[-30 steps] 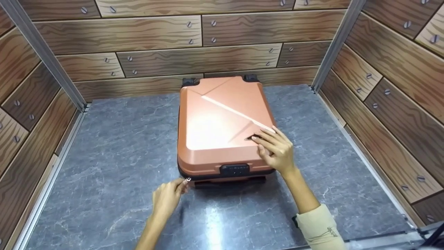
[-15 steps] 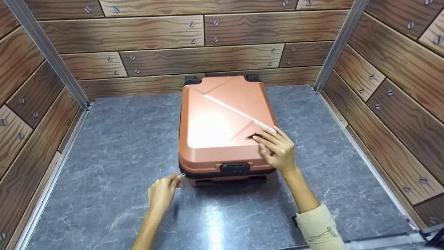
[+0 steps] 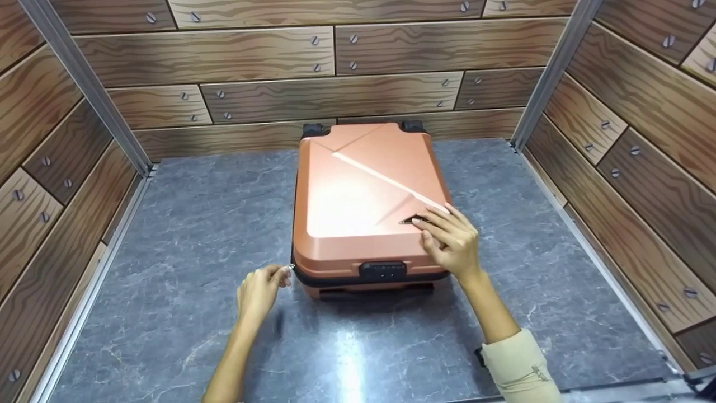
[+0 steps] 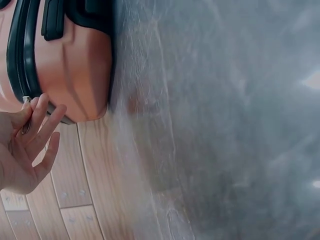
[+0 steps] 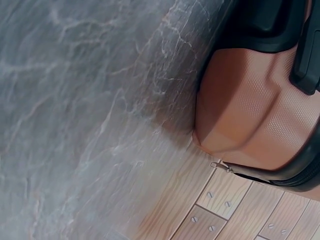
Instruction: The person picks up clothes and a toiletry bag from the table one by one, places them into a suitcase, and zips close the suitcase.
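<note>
A copper-pink hard-shell suitcase (image 3: 358, 184) lies flat on its back, its wheels (image 3: 412, 126) toward the rear wall. Around its side runs a black zipper (image 4: 29, 60). At the near left corner, my left hand (image 3: 260, 294) pinches a metal zipper pull (image 4: 26, 122) between thumb and forefinger, other fingers spread loosely. My right hand (image 3: 456, 246) rests on the lid's near right part with fairly straight fingers, partly covering a small dark triangular badge (image 3: 413, 219). A second zipper pull (image 5: 222, 167) hangs free at the right side. My right hand is out of the right wrist view.
A black combination lock (image 3: 383, 272) sits on the suitcase's near side. The grey marbled surface (image 3: 212, 224) beneath is bounded by wood-patterned walls (image 3: 268, 101) at the back and both sides, with metal corner posts (image 3: 551, 73).
My left hand has drawn the zipper pull leftward and around the near left corner to the suitcase's left side. The right hand stays on the lid. The head view has shifted slightly.
</note>
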Demonstrator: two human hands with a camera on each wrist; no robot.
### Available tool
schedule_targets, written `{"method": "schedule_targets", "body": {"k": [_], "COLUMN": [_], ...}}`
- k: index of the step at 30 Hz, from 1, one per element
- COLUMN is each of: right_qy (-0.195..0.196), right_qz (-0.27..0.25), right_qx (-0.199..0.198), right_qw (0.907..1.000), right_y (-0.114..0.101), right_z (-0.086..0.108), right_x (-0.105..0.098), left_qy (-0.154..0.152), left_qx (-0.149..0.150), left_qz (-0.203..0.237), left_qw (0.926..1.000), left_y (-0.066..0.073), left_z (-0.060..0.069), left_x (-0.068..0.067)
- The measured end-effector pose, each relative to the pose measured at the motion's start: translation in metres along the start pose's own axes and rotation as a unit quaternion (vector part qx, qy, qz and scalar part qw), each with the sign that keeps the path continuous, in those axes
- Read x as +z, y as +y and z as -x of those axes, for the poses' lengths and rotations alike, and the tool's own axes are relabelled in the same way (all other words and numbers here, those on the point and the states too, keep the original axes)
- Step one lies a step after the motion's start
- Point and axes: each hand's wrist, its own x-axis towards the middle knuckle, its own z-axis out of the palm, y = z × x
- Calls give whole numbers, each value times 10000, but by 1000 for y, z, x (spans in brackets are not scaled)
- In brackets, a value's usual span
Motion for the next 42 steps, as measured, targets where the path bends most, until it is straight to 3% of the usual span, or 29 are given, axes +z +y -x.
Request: {"method": "schedule_targets", "body": {"k": [8,13,17,25,30,32,35,39,42], "right_qy": [-19,-39,-40,60,93,105,113,138,146], "right_qz": [-45,-79,-115,-201,-185,-178,-180,-161,-126], "right_qx": [16,83,103,191,232,239,218,193,214], "right_qw": [10000,9999,9999,9996,9995,9995,9995,9996,9996], "right_y": [0,-2,-4,-1,0,0,1,0,0], "right_z": [0,3,4,2,3,4,4,4,3], "right_x": [2,2,2,3,4,4,4,3,3], "left_qy": [-145,-434,-544,-324,-51,213,654,976,945], "left_qx": [-255,-191,-24,158,263,504,1289,2842,3668], "left_qz": [237,844,991,942,1313,1467,1565,1137,394], "left_qw": [9993,9953,9936,9949,9910,9877,9771,9470,9246], "left_y": [-3,-7,-10,-11,3,12,31,59,76], "left_z": [-12,-10,-6,-6,-11,-14,-20,-34,-45], "left_x": [1,3,5,-1,-13,-18,-22,-19,-10]}}
